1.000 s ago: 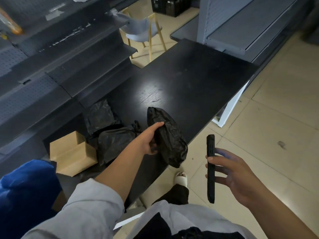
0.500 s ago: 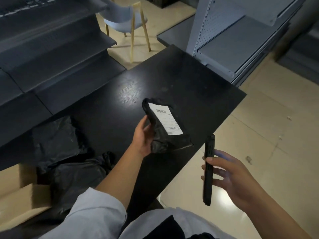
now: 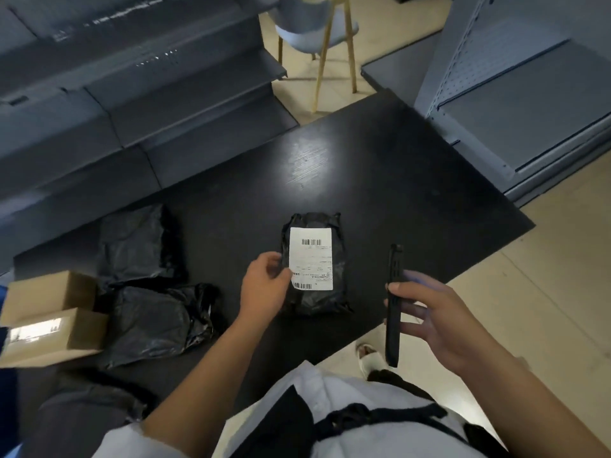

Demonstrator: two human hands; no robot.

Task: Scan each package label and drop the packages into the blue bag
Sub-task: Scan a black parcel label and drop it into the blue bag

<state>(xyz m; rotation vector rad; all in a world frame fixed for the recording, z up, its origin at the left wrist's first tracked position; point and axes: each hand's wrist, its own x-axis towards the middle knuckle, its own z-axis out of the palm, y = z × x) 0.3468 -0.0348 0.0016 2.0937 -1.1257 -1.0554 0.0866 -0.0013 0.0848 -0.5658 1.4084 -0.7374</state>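
A big black tabletop [image 3: 380, 200] takes up most of the view, with grey shelving [image 3: 132, 104] behind it and a chair [image 3: 317, 31] further back. At the left edge two cardboard boxes [image 3: 49, 312] are stacked up, and right beside them two black plastic packages [image 3: 148, 292] are piled together. Nearer the middle, another black package [image 3: 314, 299] is laid flat on the tabletop, white label [image 3: 310, 257] facing up, barcodes in plain sight. Its left edge is touched by the left hand [image 3: 264, 285], fingers loosely curled at the label's side, so no real grip can be made out there. A dark scanner [image 3: 394, 305] is held upright in the right hand [image 3: 439, 322], fingers wrapped round it, just right of the package. A sliver of the blue bag [image 3: 4, 352] is seen far left.
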